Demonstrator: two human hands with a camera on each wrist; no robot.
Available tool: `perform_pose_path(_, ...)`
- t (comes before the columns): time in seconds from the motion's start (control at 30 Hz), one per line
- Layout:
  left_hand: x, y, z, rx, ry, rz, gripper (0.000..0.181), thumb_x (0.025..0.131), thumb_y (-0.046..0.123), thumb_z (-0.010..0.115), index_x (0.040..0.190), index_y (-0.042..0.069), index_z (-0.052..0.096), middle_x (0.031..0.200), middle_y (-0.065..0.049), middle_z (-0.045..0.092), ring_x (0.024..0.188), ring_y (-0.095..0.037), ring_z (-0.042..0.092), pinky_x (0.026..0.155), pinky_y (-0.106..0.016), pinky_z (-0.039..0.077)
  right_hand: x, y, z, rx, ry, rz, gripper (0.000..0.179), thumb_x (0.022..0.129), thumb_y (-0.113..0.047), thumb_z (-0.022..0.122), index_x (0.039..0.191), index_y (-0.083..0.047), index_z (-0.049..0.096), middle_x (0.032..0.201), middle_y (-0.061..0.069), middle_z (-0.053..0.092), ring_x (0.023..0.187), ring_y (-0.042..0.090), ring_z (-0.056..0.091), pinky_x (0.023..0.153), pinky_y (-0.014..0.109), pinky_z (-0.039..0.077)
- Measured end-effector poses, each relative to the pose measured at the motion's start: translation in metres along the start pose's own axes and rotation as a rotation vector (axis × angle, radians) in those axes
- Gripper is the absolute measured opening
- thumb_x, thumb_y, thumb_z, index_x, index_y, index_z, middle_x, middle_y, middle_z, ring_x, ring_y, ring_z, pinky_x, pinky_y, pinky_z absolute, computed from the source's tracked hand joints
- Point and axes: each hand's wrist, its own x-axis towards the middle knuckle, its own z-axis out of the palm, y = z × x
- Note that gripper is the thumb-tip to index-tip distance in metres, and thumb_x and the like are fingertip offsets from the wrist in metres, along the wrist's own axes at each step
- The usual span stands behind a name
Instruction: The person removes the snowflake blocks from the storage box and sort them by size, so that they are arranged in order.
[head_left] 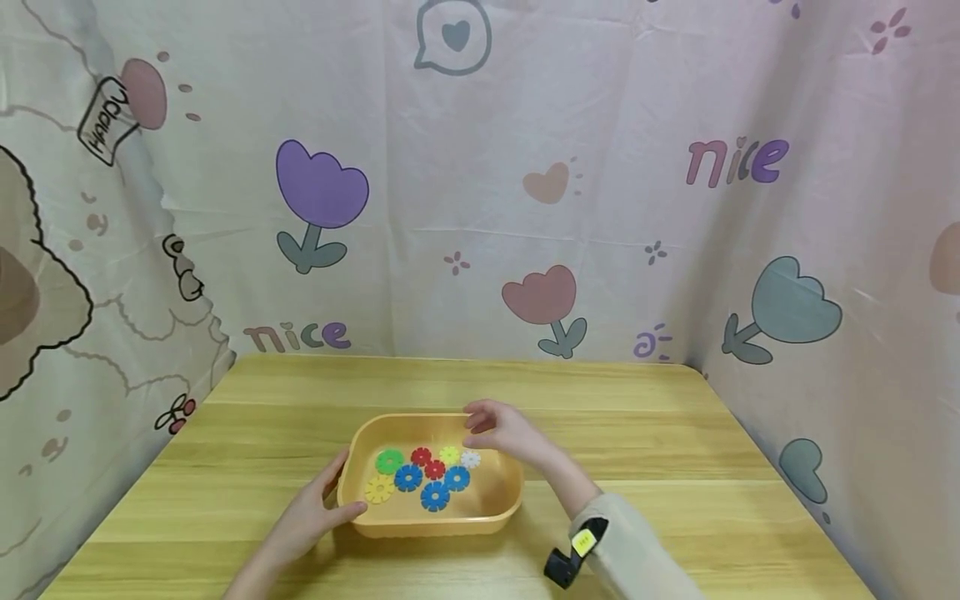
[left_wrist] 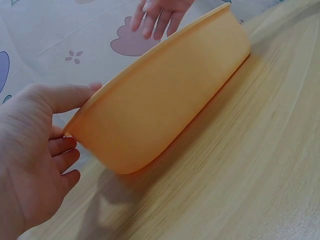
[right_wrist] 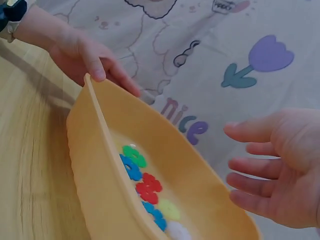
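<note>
A yellow-orange plastic basin (head_left: 431, 527) sits on the table, with several notched, flower-shaped plastic discs flat on its floor. Among these are a green disc (head_left: 389, 462), a yellow disc (head_left: 380, 489), a blue disc (head_left: 435, 497), a red disc (head_left: 422, 457) and a white disc (head_left: 470, 459). My left hand (head_left: 307, 512) holds the basin's left end, thumb over the rim and fingers along the outside, as the left wrist view also shows. Over the basin's right back part hovers my right hand (head_left: 506, 433), fingers loosely bent and apart, holding nothing.
The basin stands on a light wood-grain table (head_left: 637, 467). A printed curtain (head_left: 450, 208) with flowers and lettering hangs behind the table and down both sides. A black strap (head_left: 585, 546) with a small yellow-faced device circles the right sleeve.
</note>
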Motion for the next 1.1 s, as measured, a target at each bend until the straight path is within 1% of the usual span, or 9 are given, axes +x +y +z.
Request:
perform_pose_path(0.13, 0.0, 0.0, 0.0, 0.005, 0.005, 0.006, 0.087, 0.081, 0.019, 0.071, 0.145, -0.006, 0.017, 0.145, -0.03, 0.021, 0.13, -0.046, 0.024, 0.102, -0.058, 0.026, 0.014, 0.005, 0.015, -0.002, -0.084, 0.038, 0.042, 0.083, -0.011, 0.069, 0.12, 0.004, 0.055, 0.098, 0.01, 0.065, 0.088, 0.018, 0.061, 0.08, 0.032, 0.051)
perform_pose_path(0.23, 0.0, 0.0, 0.0, 0.001, -0.001, -0.004, 0.088, 0.081, 0.019, 0.071, 0.145, -0.006, 0.016, 0.146, -0.03, 0.02, 0.131, -0.046, 0.023, 0.102, -0.058, 0.025, 0.02, 0.01, 0.027, -0.01, -0.117, 0.065, 0.04, 0.082, -0.012, 0.07, 0.118, 0.003, 0.058, 0.09, 0.002, 0.065, 0.082, 0.014, 0.061, 0.077, 0.029, 0.052)
perform_pose_path(0.33, 0.001, 0.0, 0.0, -0.003, -0.005, -0.015, 0.088, 0.081, 0.02, 0.071, 0.145, -0.005, 0.016, 0.146, -0.03, 0.02, 0.131, -0.046, 0.023, 0.102, -0.059, 0.026, 0.022, 0.013, 0.038, -0.012, -0.142, 0.083, 0.037, 0.081, -0.01, 0.071, 0.115, 0.002, 0.06, 0.085, -0.001, 0.063, 0.077, 0.012, 0.059, 0.073, 0.026, 0.051)
perform_pose_path(0.43, 0.001, 0.0, 0.0, 0.003, -0.001, -0.018, 0.088, 0.081, 0.021, 0.071, 0.145, -0.005, 0.017, 0.146, -0.03, 0.021, 0.13, -0.046, 0.023, 0.101, -0.06, 0.027, 0.021, 0.016, 0.047, -0.014, -0.167, 0.088, 0.034, 0.079, -0.009, 0.073, 0.11, 0.0, 0.062, 0.083, -0.002, 0.062, 0.074, 0.011, 0.058, 0.068, 0.024, 0.049)
perform_pose_path(0.57, 0.002, 0.001, 0.001, 0.0, -0.001, -0.013, 0.088, 0.081, 0.02, 0.071, 0.145, -0.005, 0.016, 0.146, -0.03, 0.021, 0.131, -0.047, 0.023, 0.102, -0.061, 0.025, 0.021, 0.023, 0.056, -0.027, -0.203, 0.087, 0.026, 0.077, -0.006, 0.074, 0.101, -0.002, 0.065, 0.082, 0.001, 0.062, 0.072, 0.01, 0.054, 0.064, 0.021, 0.047)
perform_pose_path(0.7, 0.002, 0.001, 0.001, -0.011, -0.002, -0.01, 0.088, 0.081, 0.02, 0.071, 0.145, -0.005, 0.016, 0.146, -0.03, 0.02, 0.131, -0.047, 0.022, 0.102, -0.062, 0.023, 0.022, 0.03, 0.061, -0.039, -0.231, 0.089, 0.024, 0.076, -0.004, 0.075, 0.097, -0.003, 0.065, 0.083, 0.003, 0.061, 0.073, 0.008, 0.052, 0.064, 0.019, 0.046)
perform_pose_path(0.8, 0.002, 0.001, 0.001, -0.011, -0.001, -0.013, 0.088, 0.081, 0.02, 0.071, 0.145, -0.005, 0.017, 0.146, -0.03, 0.021, 0.131, -0.048, 0.022, 0.101, -0.063, 0.024, 0.022, 0.032, 0.063, -0.073, -0.254, 0.077, 0.024, 0.075, -0.003, 0.075, 0.097, -0.004, 0.065, 0.082, 0.0, 0.059, 0.073, 0.007, 0.05, 0.066, 0.019, 0.045)
perform_pose_path(0.9, 0.002, 0.001, 0.0, -0.006, 0.001, -0.012, 0.088, 0.08, 0.02, 0.072, 0.145, -0.005, 0.017, 0.146, -0.03, 0.022, 0.13, -0.048, 0.023, 0.1, -0.063, 0.025, 0.022, 0.032, 0.064, -0.129, -0.283, 0.058, 0.025, 0.074, -0.002, 0.076, 0.096, -0.005, 0.065, 0.081, -0.003, 0.057, 0.073, 0.007, 0.049, 0.069, 0.019, 0.045)
perform_pose_path(1.1, 0.0, 0.003, 0.0, 0.006, 0.0, -0.003, 0.089, 0.08, 0.02, 0.072, 0.145, -0.005, 0.017, 0.145, -0.03, 0.022, 0.13, -0.049, 0.023, 0.1, -0.064, 0.024, 0.021, 0.032, 0.068, -0.281, -0.317, 0.01, 0.029, 0.071, -0.005, 0.08, 0.096, -0.009, 0.065, 0.083, -0.008, 0.054, 0.076, 0.005, 0.047, 0.073, 0.017, 0.043)
